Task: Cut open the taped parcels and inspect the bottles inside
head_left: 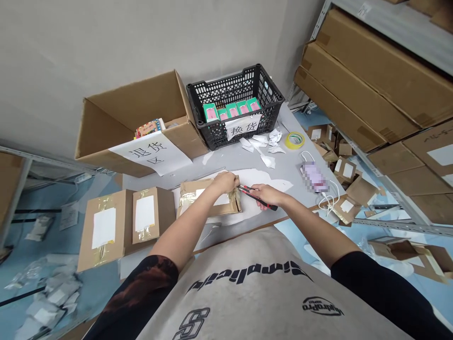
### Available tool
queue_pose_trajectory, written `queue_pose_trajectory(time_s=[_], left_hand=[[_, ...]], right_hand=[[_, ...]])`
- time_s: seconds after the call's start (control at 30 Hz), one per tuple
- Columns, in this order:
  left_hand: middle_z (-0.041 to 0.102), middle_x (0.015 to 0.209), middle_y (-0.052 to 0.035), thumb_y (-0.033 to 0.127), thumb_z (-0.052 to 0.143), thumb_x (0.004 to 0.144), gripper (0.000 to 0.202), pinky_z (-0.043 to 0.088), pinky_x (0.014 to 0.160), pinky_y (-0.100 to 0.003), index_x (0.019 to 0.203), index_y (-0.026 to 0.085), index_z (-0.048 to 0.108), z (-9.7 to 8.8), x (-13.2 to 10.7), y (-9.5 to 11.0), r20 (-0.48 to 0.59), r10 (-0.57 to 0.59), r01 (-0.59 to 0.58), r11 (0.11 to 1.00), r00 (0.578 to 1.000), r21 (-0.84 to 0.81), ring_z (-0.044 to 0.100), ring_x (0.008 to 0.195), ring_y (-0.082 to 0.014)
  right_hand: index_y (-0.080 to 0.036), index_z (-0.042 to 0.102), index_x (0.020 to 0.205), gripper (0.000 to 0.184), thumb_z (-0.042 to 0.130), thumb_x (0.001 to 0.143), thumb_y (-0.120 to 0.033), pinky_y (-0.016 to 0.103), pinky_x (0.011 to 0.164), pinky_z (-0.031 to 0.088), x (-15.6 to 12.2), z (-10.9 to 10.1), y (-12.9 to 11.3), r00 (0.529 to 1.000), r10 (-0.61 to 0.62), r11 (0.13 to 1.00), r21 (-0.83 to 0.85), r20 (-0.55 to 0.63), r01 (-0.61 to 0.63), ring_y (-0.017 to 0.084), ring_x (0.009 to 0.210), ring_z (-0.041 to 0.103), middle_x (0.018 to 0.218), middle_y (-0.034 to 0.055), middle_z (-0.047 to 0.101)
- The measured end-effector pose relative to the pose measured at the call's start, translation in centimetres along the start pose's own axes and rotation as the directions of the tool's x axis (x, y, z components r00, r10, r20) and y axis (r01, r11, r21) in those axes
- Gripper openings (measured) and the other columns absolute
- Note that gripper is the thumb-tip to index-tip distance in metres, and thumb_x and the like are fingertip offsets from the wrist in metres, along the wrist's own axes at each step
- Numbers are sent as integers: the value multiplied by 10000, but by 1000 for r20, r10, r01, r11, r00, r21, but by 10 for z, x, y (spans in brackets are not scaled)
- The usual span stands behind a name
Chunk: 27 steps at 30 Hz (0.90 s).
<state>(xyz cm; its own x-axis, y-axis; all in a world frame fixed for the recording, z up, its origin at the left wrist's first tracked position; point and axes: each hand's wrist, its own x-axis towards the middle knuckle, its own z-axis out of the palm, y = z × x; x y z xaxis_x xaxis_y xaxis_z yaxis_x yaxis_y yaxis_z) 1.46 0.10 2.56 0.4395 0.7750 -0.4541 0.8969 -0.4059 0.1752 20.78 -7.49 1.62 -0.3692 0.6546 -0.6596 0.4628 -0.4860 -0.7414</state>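
Grey table (226, 163), shelved cartons (368, 80) alongside. Left hand (225, 182) clenched on taped cardboard parcel (208, 198); right hand (268, 195) grasping red-black utility knife (257, 198), tip just beside parcel edge.

At twelve o'clock a black plastic crate (235, 89) holds green-and-pink boxes (231, 111), a roll of yellow tape (294, 140) lies at one o'clock, brown cartons (368, 80) fill steel shelving (396, 33) at two o'clock, and an open cardboard box (134, 106) stands at eleven
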Motion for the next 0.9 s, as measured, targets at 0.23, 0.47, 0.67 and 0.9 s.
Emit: queue_pose_trajectory(time_s=[0.23,0.47,0.67,0.9], left_hand=[[740,956,-107,365,386,902,394,447,769,-289,898,190,739,-1,1,-11,-1,59,-59,998,998,-4,672,872,-229],[746,868,-75,344,407,898,362,427,729,-270,839,199,734,-1,1,-15,-19,81,-82,995,997,-53,667,821,-204],[736,832,-77,328,435,878,326,403,668,-274,788,194,718,-2,0,-15,-27,86,-88,993,996,-80,654,767,-204],[724,793,-82,325,436,855,323,368,623,-277,766,185,712,-2,2,-16,-44,55,-60,992,998,-112,622,708,-194]], right_hand=[[-206,508,928,215,445,973,-406,188,367,443,-1,0,-2,997,28,994,105,67,-35,142,404,597,517,-13,616],[-200,502,893,234,447,973,-413,181,356,430,-7,-1,-6,994,27,989,145,104,-42,136,396,591,518,-6,622],[-202,508,887,238,466,964,-423,184,349,433,-2,2,-2,995,27,988,147,95,-41,137,391,587,520,-5,622],[-204,503,928,211,450,969,-404,200,373,472,15,14,1,992,5,962,271,126,-39,135,383,575,515,-7,623]])
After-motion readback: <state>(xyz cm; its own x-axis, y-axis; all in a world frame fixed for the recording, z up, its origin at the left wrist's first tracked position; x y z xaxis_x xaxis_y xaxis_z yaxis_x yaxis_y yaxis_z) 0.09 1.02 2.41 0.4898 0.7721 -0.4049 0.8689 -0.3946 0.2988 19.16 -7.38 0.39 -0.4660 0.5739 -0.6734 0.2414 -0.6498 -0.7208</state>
